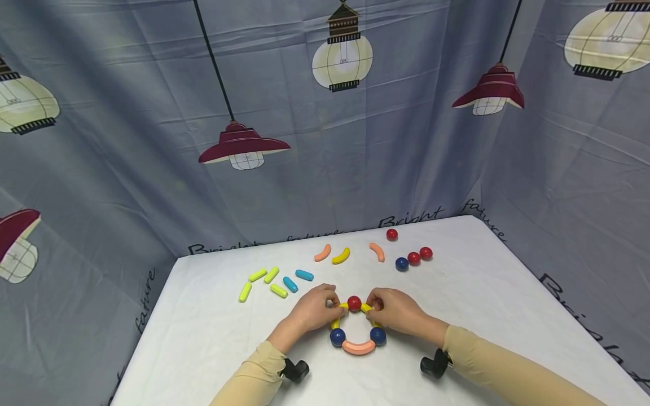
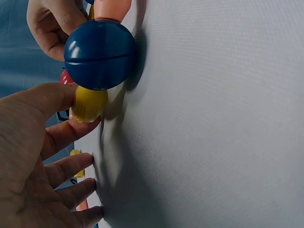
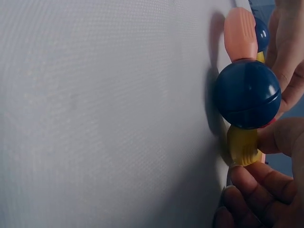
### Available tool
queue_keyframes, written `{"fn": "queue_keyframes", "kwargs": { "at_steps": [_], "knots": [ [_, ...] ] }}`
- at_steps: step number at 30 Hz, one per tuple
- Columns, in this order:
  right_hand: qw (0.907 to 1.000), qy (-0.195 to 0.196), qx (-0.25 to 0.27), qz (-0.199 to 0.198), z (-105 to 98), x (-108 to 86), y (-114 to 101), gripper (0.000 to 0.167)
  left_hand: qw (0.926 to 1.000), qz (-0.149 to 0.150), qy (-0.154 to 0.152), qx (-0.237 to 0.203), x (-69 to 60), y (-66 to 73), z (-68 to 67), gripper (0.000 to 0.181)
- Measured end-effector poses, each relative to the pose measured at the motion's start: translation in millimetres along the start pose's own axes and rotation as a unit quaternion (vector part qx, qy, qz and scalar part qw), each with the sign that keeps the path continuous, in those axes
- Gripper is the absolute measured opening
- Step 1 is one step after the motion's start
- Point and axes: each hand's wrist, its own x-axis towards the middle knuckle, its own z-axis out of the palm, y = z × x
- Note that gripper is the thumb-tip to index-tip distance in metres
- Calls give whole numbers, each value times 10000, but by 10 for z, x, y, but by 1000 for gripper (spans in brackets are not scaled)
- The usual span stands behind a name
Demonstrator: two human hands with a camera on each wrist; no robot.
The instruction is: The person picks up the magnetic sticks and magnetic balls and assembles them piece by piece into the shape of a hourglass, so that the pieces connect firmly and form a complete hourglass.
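Both angled inward: left grip [image 1: 313,308], right grip [image 1: 397,311], each pinching curved yellow piece [image 2: 89,104] [image 3: 241,145].

Extends a sleeved left arm [image 1: 254,372] and a sleeved right arm [image 1: 508,363] inward from the lower edges, forearms angled toward each other. Pinches with thumb and forefinger of the left hand [image 1: 316,308]; shows its remaining fingers [image 2: 69,168] slightly bent and spread apart. Pinches likewise with the right hand [image 1: 398,311], opposite the left, with lower fingers bent and partly shadowed.
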Motion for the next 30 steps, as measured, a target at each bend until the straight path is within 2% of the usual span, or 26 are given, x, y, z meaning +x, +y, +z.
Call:
{"fn": "queue_keyframes", "kwargs": {
  "at_steps": [5,9,14,18,21,27,30],
  "knots": [
    [9999,-47,96,-37,-5,11,33,24,10000,-43,-14,7,9,-15,8,25],
    [9996,-106,-2,-278,2,39,66,42,9998,-46,-165,-81,-7,-52,-5,29],
    [9955,-377,-253,-836,-8,68,101,64,9981,-75,-560,-262,-100,-110,-23,57],
    [9925,-544,-313,-1053,-32,100,129,57,9966,86,-810,-138,-198,-122,-12,82],
    [9914,-527,-315,-1153,-55,127,161,46,9965,173,-822,-14,-244,-124,3,87],
    [9931,-236,-104,-1141,-113,146,292,32,9979,136,-609,-160,-255,-150,-25,70],
    [9942,-213,142,-1049,-148,118,383,25,9983,113,-500,-272,-238,-166,-48,61]
  ]
}}
